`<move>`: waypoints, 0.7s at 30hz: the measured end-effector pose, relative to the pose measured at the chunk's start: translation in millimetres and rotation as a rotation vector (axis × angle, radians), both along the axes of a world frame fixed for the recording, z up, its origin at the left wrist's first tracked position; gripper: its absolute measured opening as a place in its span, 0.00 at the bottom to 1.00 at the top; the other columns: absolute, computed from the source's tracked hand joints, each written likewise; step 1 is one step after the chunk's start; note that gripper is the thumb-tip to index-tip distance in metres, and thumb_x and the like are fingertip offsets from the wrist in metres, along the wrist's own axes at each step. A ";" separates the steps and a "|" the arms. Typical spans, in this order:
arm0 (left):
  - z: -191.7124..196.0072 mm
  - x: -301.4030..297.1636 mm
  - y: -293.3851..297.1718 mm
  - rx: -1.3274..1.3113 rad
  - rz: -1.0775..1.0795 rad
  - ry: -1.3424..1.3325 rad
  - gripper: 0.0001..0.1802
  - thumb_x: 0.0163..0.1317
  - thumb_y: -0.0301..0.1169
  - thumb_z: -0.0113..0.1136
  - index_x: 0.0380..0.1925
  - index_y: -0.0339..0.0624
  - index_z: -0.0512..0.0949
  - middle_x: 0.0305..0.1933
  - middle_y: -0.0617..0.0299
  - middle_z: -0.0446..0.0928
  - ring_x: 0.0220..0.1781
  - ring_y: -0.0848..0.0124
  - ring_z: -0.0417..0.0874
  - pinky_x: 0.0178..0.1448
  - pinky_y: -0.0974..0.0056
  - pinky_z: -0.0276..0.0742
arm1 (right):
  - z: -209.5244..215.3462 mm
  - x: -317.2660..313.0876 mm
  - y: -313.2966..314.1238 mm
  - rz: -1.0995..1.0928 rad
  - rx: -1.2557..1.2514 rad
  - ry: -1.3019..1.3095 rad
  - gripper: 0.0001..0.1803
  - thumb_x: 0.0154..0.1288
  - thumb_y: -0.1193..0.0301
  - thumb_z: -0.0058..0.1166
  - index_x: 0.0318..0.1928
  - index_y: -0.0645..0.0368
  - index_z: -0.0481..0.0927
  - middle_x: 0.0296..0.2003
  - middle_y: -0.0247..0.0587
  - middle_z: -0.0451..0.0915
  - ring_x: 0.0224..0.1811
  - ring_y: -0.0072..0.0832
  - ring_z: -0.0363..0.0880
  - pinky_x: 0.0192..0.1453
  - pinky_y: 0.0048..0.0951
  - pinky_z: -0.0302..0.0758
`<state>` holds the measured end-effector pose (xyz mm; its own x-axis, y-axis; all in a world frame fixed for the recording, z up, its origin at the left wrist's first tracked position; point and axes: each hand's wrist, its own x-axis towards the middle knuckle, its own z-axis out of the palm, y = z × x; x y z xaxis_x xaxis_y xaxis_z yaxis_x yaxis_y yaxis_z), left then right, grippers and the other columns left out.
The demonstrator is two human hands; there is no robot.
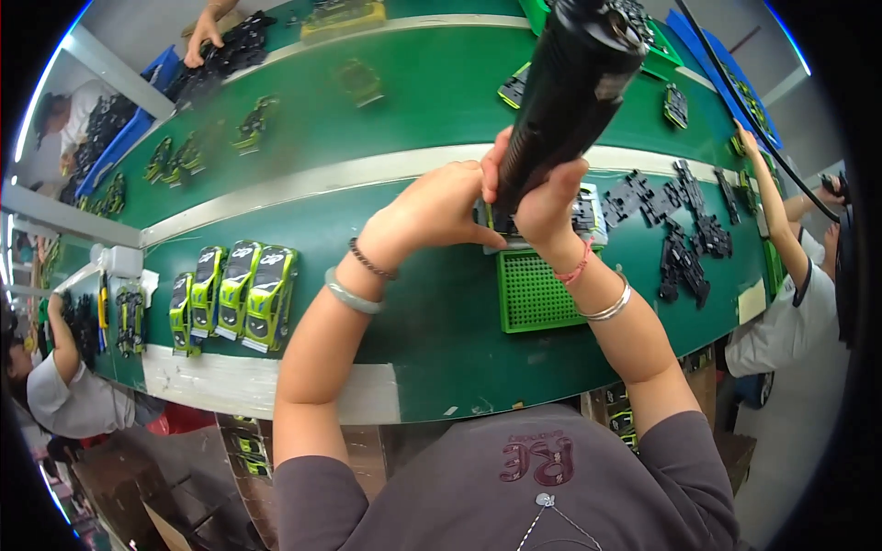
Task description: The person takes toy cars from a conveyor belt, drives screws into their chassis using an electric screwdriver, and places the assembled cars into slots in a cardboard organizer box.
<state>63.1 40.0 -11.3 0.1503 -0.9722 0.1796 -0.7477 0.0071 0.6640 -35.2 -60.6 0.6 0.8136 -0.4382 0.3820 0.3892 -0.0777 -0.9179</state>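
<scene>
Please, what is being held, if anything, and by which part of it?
The right hand grips the black cylindrical tool around its lower part. Whether the left hand holds anything cannot be told.

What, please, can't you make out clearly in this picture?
All in the head view:
Lower tip of the black tool: hidden by the right hand.
Tool's top end: partly cut off by the upper edge.
Whatever lies beneath the tool: mostly covered by the hands.
Yellow-green piece, upper middle: too blurred for details.
</scene>
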 end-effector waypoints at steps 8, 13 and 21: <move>3.8 -7.4 -4.8 -0.084 -0.040 -0.029 0.31 0.33 0.39 0.75 0.38 0.38 0.74 0.40 0.48 0.75 0.45 0.52 0.74 0.51 0.56 0.71 | -11.9 2.6 -12.9 -0.002 0.099 -0.229 0.47 0.48 0.26 0.35 0.29 0.67 0.72 0.17 0.36 0.72 0.17 0.19 0.71 0.20 0.20 0.67; 21.2 5.1 6.2 -0.095 0.028 0.217 0.32 0.39 0.39 0.73 0.44 0.36 0.73 0.44 0.53 0.75 0.49 0.62 0.76 0.54 0.61 0.70 | 47.5 -46.9 -29.3 -0.133 0.275 -0.380 0.53 0.37 0.18 0.23 0.33 0.60 0.67 0.17 0.39 0.69 0.17 0.28 0.69 0.22 0.26 0.69; 82.4 75.7 46.6 -0.103 0.344 0.198 0.26 0.51 0.28 0.65 0.51 0.35 0.71 0.44 0.54 0.77 0.44 0.66 0.79 0.50 0.64 0.75 | -12.3 -161.8 -85.9 -0.365 0.098 -0.234 0.51 0.37 0.19 0.30 0.33 0.60 0.64 0.19 0.38 0.67 0.18 0.25 0.68 0.25 0.25 0.68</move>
<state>138.7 86.5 71.1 0.5053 -0.8374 0.2085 -0.5759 -0.1472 0.8042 -197.0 -146.6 -11.7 0.4952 -0.7242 0.4800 0.5509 -0.1654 -0.8180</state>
